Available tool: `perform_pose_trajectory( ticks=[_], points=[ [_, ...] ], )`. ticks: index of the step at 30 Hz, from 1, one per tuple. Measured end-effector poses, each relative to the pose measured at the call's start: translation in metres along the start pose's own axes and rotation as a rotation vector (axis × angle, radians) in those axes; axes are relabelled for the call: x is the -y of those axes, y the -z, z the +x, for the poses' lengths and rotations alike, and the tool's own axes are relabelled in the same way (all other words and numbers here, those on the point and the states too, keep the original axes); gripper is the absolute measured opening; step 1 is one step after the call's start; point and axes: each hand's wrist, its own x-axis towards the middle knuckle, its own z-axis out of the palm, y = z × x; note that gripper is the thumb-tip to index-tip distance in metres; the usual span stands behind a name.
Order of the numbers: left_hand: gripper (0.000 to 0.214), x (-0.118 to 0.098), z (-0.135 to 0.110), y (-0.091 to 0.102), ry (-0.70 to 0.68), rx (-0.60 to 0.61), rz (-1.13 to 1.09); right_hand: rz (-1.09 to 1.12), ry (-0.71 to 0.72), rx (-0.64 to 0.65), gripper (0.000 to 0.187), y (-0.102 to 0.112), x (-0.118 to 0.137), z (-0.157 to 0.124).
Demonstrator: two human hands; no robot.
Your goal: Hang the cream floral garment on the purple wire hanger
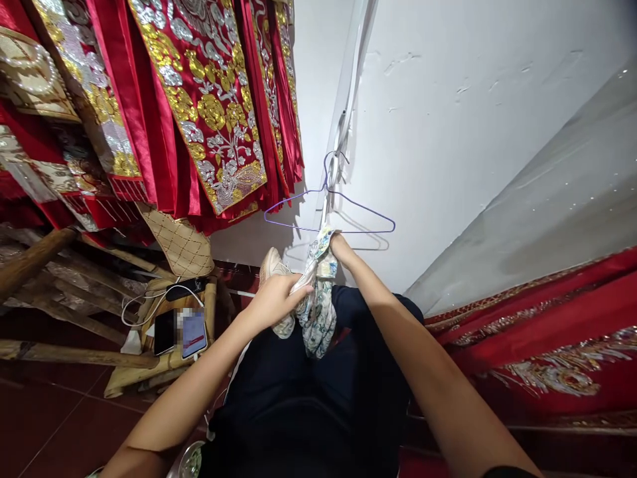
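A purple wire hanger [365, 210] hangs by its hook against the white wall. At the middle of its bottom bar is a bunched floral cloth [320, 325], white with green, blue and yellow, its lower part dangling in a loose loop. My left hand [279, 297] is closed around a twisted length of it, thumb pointing right. Close below the bar, my right hand [342, 249] grips the cloth's upper part; its fingertips are hidden behind the fabric. Whether the cloth passes over the bar or only lies in front of it, I cannot tell.
Red garments with gold and silver embroidery [213, 113] hang at the upper left. A bamboo stool [212, 309] holds a lit phone [194, 332] and white cables. A pale shoe [271, 265] is on my foot. Red embroidered fabric [562, 352] is at the right.
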Motion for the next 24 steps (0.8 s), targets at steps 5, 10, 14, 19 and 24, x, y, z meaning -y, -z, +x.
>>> perform_pose_trajectory(
  ticks=[5,10,14,19,24],
  points=[
    [0.033,0.044,0.011,0.028,0.069,0.308,0.209,-0.125,0.035,-0.069,0.013,0.028,-0.012,-0.019],
    [0.024,0.1,0.045,0.075,0.261,0.449,0.314,-0.354,0.15,0.024,0.011,0.054,0.007,-0.052],
    [0.031,0.1,0.075,0.087,-0.006,0.186,0.225,-0.308,0.144,0.008,0.011,0.061,0.022,-0.064],
    [0.023,0.063,0.095,0.076,-0.243,-0.008,-0.018,-0.233,0.142,0.013,0.013,0.062,0.03,-0.07],
    [0.017,0.032,0.118,0.069,-0.279,-0.172,-0.076,-0.124,0.131,0.134,0.019,0.045,0.04,-0.077]
  ],
)
